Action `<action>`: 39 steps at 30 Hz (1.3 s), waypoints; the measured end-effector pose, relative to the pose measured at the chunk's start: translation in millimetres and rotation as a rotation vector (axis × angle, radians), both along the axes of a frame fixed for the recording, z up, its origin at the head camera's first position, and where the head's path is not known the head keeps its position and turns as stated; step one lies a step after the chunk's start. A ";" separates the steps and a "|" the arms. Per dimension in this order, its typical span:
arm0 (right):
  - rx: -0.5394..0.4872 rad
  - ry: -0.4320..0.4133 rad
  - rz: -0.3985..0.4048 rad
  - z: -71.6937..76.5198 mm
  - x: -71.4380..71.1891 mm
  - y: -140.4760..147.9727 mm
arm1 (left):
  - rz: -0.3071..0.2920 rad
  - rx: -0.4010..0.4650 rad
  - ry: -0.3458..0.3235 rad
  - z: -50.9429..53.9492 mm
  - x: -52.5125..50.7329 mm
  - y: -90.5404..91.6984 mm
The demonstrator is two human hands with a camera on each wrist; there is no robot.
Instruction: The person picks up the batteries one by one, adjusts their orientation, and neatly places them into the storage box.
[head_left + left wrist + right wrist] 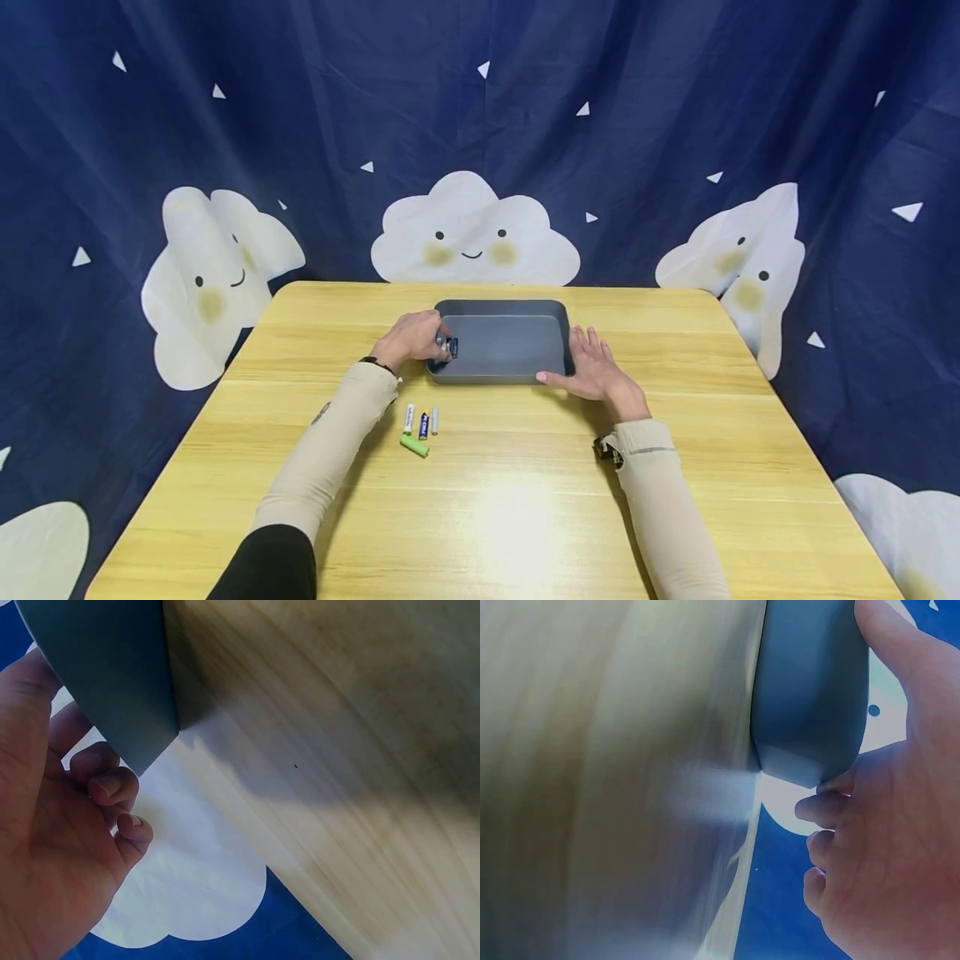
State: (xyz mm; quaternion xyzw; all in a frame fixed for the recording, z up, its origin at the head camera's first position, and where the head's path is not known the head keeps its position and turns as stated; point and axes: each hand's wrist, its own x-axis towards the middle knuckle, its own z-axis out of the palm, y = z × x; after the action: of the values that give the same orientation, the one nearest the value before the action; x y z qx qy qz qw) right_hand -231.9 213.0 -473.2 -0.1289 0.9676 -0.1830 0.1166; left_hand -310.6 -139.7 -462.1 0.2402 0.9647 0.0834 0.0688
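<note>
- Left of center, lower middle: four batteries out on the table [517, 467], still outside the tray: white battery [408, 418], green battery [414, 446] below it, blue battery [423, 426], slim pale battery [435, 421]. That part looked undone.
- Center: gray tray [510, 343] sat on the table, dark-and-silver item [453, 347] at its left end, probably one or more batteries; count unclear. Looked like an early stage, item not yet let go.
- Left hand [411, 337], at the tray's left end: thumb and fingers curled in, pinching the dark-and-silver item. Left wrist view showed the other fingers loosely bent by the tray wall; pinch itself hidden there.
- Right hand [595, 371], right of center: fingers extended, thumb spread wide, touching the tray's right end; nothing gripped.
</note>
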 end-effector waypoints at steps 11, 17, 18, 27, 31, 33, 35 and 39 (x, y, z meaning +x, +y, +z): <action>-0.018 -0.008 0.002 0.9 2.2 0.1 | -0.019 0.050 0.017 -6.9 6.8 -11.1; -0.011 0.000 0.008 0.5 0.0 0.8 | 0.004 0.130 0.017 -2.7 16.5 -28.2; -0.011 -0.002 0.006 0.4 -0.3 1.1 | 0.007 0.147 0.020 -1.2 18.4 -31.3; -0.024 -0.027 -0.005 -1.6 -1.6 1.7 | 0.028 0.278 0.033 8.8 40.1 -61.8; -0.018 -0.021 -0.001 -1.7 -2.1 2.2 | -0.012 0.288 0.031 11.0 54.5 -72.2; -0.016 -0.017 0.002 -1.5 -2.3 2.3 | -0.024 0.281 0.026 9.6 61.5 -76.9; -0.012 -0.012 0.005 -1.5 -2.5 2.2 | -0.024 0.274 0.018 7.6 68.3 -81.2; -0.015 -0.012 0.008 -1.7 -2.2 1.2 | -0.004 0.272 -0.020 3.9 81.5 -88.8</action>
State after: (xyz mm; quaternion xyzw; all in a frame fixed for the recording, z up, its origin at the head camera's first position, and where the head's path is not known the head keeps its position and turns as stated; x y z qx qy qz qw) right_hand -234.1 214.3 -474.9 -0.1323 0.9650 -0.1905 0.1223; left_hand -229.1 -228.5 -458.2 0.2485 0.9432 0.2157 0.0454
